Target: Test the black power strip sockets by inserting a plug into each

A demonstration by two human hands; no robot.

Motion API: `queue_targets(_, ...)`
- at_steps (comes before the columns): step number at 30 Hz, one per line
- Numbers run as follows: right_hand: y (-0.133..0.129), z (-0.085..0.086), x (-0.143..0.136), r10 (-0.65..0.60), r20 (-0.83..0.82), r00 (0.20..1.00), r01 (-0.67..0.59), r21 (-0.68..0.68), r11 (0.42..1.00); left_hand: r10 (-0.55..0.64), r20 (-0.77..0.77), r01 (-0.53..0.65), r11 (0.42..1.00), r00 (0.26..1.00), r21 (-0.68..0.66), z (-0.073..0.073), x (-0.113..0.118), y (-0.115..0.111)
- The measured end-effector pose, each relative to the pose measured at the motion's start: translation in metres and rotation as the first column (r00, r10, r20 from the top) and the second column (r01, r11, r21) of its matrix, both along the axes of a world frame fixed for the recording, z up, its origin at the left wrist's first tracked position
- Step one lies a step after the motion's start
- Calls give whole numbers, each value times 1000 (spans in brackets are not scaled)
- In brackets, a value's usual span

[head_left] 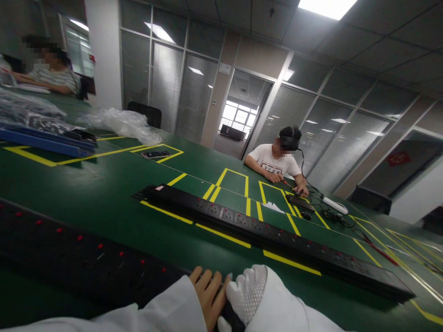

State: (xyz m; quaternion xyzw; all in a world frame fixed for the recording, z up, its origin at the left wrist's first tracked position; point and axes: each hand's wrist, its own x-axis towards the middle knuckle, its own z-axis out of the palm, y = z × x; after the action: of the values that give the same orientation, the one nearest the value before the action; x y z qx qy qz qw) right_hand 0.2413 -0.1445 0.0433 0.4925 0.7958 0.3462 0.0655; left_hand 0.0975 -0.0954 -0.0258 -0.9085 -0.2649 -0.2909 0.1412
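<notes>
A long black power strip (86, 249) with red switches runs along the near left edge, blurred, its right end going behind my hands. My left hand (209, 290), bare below a white sleeve, has its fingers side by side and bent over that end. Against it presses my right hand (247, 290), in a white dotted glove, with the fingers curled in. Between the two hands a black part shows below; whether it belongs to the strip or to a tool I cannot tell. Farther off, a second black power strip (249, 221) lies slantwise across the green table.
Yellow tape marks the green table (145, 263). At left lie blue channels (51, 143), clear plastic wrap (121, 122) and a phone (156, 155). Opposite, a co-worker (277, 161) handles a tool beside cables and a white power strip (335, 205). Another person (51, 74) sits far left.
</notes>
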Motion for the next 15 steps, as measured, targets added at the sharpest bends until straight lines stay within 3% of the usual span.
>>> queue_targets(5,7,1,5,52,-105,993,-54,-17,998,-7,110,2,999,994,48,-10,4,3)
queue_targets(8,6,4,9,50,-112,992,-66,-145,987,-7,155,-4,998,988,66,-12,6,4)
queue_targets(10,5,5,10,38,-106,994,-58,-198,978,-3,151,-7,998,988,63,-12,6,3)
queue_targets(15,4,5,11,19,-110,994,-39,-182,983,5,62,-4,1000,998,-5,-6,3,-1)
